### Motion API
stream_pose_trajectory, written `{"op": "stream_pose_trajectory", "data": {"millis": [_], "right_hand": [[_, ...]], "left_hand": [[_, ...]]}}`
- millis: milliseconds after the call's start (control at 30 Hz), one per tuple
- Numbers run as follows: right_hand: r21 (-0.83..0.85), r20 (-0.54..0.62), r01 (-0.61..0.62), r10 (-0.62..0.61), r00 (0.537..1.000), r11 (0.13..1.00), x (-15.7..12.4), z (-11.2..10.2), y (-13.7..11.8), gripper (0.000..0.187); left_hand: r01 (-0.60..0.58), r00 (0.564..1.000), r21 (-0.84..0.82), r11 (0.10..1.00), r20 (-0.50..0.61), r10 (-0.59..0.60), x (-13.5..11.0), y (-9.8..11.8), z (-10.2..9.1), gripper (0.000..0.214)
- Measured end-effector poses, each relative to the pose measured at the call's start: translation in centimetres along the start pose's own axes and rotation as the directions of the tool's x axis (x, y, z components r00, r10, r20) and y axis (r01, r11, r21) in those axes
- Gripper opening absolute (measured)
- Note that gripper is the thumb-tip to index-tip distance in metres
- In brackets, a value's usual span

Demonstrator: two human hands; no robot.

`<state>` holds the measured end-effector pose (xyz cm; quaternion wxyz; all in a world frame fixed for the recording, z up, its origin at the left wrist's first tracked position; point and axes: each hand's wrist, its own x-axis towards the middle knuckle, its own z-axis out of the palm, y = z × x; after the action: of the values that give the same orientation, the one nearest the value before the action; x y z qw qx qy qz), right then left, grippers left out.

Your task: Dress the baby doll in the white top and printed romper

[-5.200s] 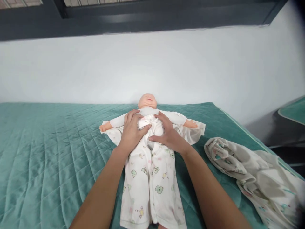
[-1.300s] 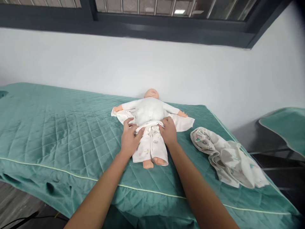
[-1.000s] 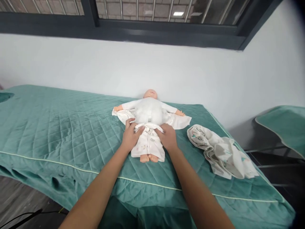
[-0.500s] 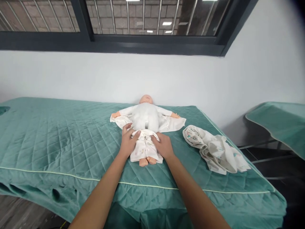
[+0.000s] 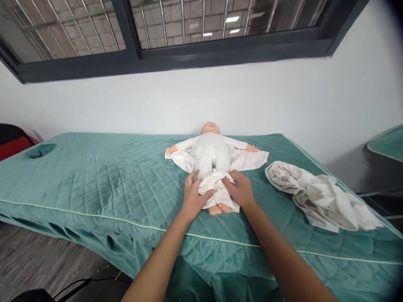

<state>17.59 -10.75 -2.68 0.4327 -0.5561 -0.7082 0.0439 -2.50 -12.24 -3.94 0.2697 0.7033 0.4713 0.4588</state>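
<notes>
Note left hand [image 5: 192, 197] half-curled, gripping the bunched edge; trousers [image 5: 218, 183] lower on the doll [image 5: 204, 152] than a moment ago, leaving more white leg uncovered; right hand [image 5: 242, 189] half-curled, gripping the opposite edge. Record trousers as white, printed, heavily creased, gathered just above bare feet [image 5: 215, 209].

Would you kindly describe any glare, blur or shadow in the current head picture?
Head view: bright patches in the window, streaky blur on the lower-left floor, soft shadow on the wall at right, dark upper-right corner, and indistinct print on the trousers.
</notes>
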Motion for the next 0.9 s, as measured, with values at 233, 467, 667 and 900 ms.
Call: {"op": "stream_pose_trajectory", "data": {"millis": [233, 467, 667, 900], "right_hand": [[0.061, 0.062, -0.074, 0.070, 0.996, 0.995, 0.1, -0.6, -0.5, 0.031], [0.109, 0.334, -0.202, 0.156, 0.930, 0.973, -3.2, -3.3, -3.6, 0.039], [0.080, 0.457, -0.103, 0.055, 0.888, 0.991, -5.0, -4.9, -5.3, 0.059], [-0.019, 0.402, -0.013, 0.019, 0.915, 1.000, -4.8, -4.1, -5.4, 0.052]], "left_hand": [[0.023, 0.998, -0.015, 1.000, -0.058, -0.024, 0.2, -0.2, 0.2, 0.025], [0.016, 0.995, -0.005, 1.000, -0.096, -0.017, 0.1, -0.7, 0.0, 0.021], [-0.008, 0.996, 0.030, 1.000, -0.089, 0.010, -0.1, -0.3, -0.5, 0.020], [-0.187, 0.963, 0.032, 0.982, 0.202, 0.177, -2.9, -0.5, -2.3, 0.063]]}}
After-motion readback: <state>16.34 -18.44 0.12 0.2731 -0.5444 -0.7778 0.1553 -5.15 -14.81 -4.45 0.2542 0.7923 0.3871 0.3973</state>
